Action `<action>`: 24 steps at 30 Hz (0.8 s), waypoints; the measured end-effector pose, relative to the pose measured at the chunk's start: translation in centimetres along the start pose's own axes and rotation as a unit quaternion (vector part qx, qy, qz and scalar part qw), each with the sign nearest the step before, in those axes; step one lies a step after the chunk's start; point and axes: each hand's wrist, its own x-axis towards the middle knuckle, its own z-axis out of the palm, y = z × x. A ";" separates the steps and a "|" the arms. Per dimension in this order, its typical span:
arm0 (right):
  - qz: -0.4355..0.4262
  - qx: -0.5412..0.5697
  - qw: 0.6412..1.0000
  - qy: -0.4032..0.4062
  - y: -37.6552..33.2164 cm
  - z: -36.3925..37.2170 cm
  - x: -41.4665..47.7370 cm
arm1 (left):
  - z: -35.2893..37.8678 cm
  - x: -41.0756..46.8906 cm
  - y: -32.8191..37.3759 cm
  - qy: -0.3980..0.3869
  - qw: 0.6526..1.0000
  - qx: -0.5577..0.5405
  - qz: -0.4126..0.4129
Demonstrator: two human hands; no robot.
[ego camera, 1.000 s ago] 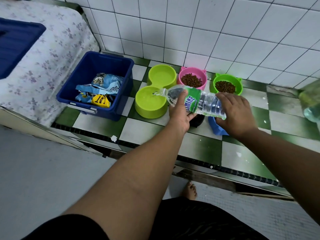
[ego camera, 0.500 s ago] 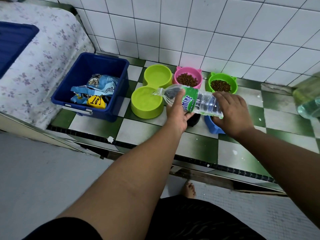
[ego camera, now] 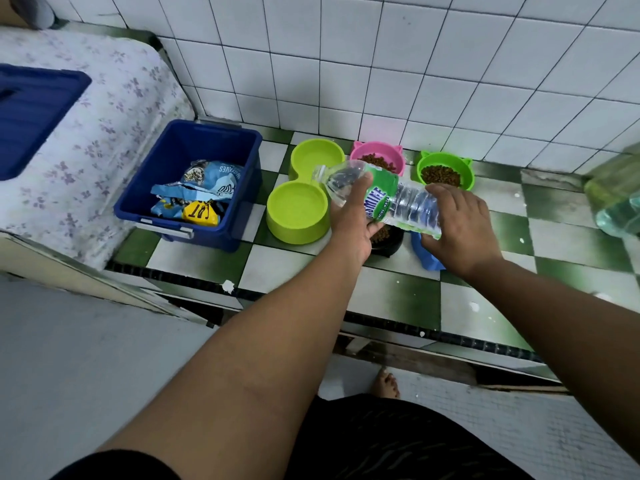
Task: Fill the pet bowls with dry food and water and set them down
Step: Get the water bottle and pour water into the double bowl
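I see a clear ribbed plastic bottle (ego camera: 398, 199), matt plastic bowls (ego camera: 298, 211), a glossy tiled wall (ego camera: 415, 64), and floral cloth (ego camera: 104, 133) on the left.

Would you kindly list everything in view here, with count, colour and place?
ledge: 1, green-white tiles, below wall
bin: 1, blue, ledge left
food bags: several, blue, yellow, in bin
double bowl: 1, lime, beside bin
pink bowl: 1, pink, by wall, kibble
green bowl: 1, green, by wall, kibble
water bottle: 1, clear, green label, tilted toward double bowl
black bowl: 1, black, beneath bottle, kibble
blue bowl: 1, blue, beside black bowl, half-hidden
lid: 1, blue, on floral cloth, left
large bottle: 1, greenish, right edge
left hand: 1, grips bottle's neck end
right hand: 1, holds bottle's base
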 end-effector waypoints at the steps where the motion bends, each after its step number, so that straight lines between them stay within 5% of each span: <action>1: 0.005 0.001 1.000 0.003 -0.2 -0.1 0.2 | 0.0 0.0 0.5 -0.004 1.000 0.004 0.003; 12: 0.114 0.051 0.990 0.061 -3.1 -0.8 1.2 | 3.3 -2.3 5.9 -0.108 0.981 0.126 0.102; 24: 0.292 0.124 0.935 0.158 2.1 -2.7 -2.2 | 13.7 -5.5 2.3 -0.203 0.877 0.367 0.237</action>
